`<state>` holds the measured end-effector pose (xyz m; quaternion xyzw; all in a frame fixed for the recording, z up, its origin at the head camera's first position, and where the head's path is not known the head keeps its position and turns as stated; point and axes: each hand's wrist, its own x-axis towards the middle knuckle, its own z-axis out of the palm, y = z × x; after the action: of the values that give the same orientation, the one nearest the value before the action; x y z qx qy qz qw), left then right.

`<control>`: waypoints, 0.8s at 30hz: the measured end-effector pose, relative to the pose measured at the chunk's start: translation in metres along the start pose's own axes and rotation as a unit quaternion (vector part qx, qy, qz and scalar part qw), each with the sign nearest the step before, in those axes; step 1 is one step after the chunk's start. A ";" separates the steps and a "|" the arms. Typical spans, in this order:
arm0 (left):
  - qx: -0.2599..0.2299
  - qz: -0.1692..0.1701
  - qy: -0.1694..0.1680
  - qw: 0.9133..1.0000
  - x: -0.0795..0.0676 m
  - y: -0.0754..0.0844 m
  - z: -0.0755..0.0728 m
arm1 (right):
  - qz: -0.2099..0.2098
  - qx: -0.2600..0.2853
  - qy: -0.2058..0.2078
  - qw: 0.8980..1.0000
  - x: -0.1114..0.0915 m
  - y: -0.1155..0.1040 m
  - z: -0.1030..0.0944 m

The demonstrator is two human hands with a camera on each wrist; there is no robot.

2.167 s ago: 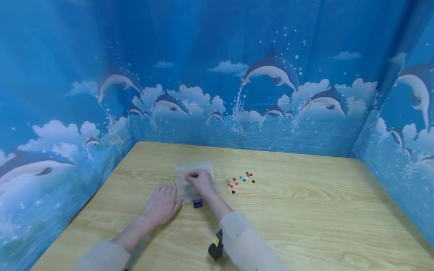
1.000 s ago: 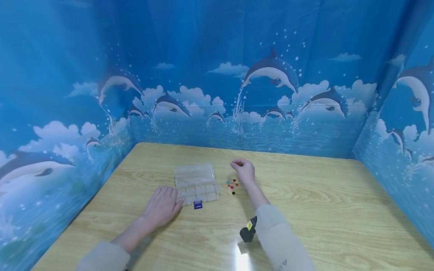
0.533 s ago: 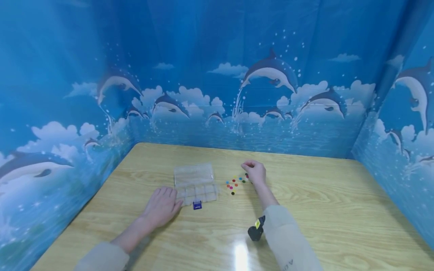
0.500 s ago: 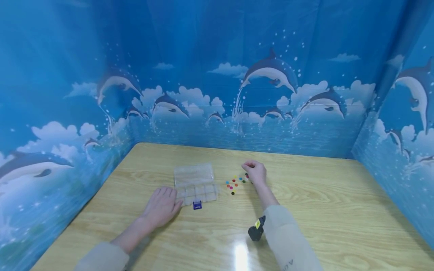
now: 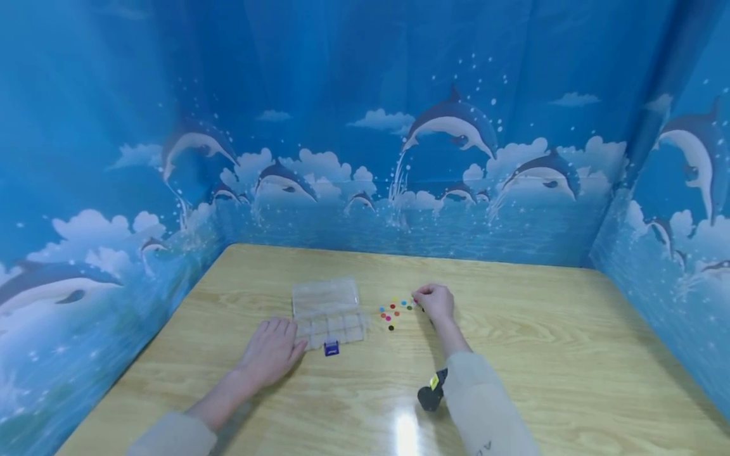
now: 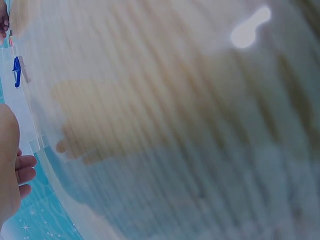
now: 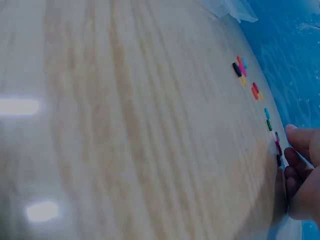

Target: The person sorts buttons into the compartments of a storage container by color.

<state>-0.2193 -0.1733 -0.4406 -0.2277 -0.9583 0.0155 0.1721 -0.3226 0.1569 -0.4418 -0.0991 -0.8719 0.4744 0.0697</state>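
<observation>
A clear plastic compartment box (image 5: 336, 325) lies on the table with its lid raised back and a blue latch (image 5: 331, 348) at the front. My left hand (image 5: 272, 352) rests at the box's left side, thumb by its front left corner. To the right lie several small coloured discs (image 5: 388, 318), like buttons. My right hand (image 5: 438, 302) is down at the far right end of these discs, covering some. In the right wrist view, thumb and fingers (image 7: 299, 162) stand slightly apart beside dark and pink discs (image 7: 278, 146); none shows in their grip.
The wooden table (image 5: 559, 354) stretches to the right and front of the box. A printed dolphin curtain (image 5: 342, 126) borders it at the back and sides. A black device with a yellow mark (image 5: 430, 396) sits at the right wrist.
My right hand has gone from above the box to the right, over the discs, and in the last half second has come down to them. My left hand stays in place.
</observation>
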 end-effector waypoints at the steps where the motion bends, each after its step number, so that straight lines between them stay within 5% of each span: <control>1: 0.000 0.000 -0.001 1.000 0.000 0.000 0.000 | -0.002 -0.005 -0.002 1.000 0.000 0.002 0.000; 11: -0.003 -0.001 0.002 1.000 0.001 0.002 0.002 | -0.011 -0.026 -0.040 0.999 0.001 0.011 -0.003; 24: -0.011 0.001 0.015 1.000 0.000 0.003 0.003 | -0.064 -0.041 -0.039 0.996 -0.003 0.016 -0.003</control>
<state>-0.2188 -0.1708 -0.4437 -0.2307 -0.9555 0.0019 0.1839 -0.3173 0.1674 -0.4535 -0.0273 -0.8973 0.4362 0.0622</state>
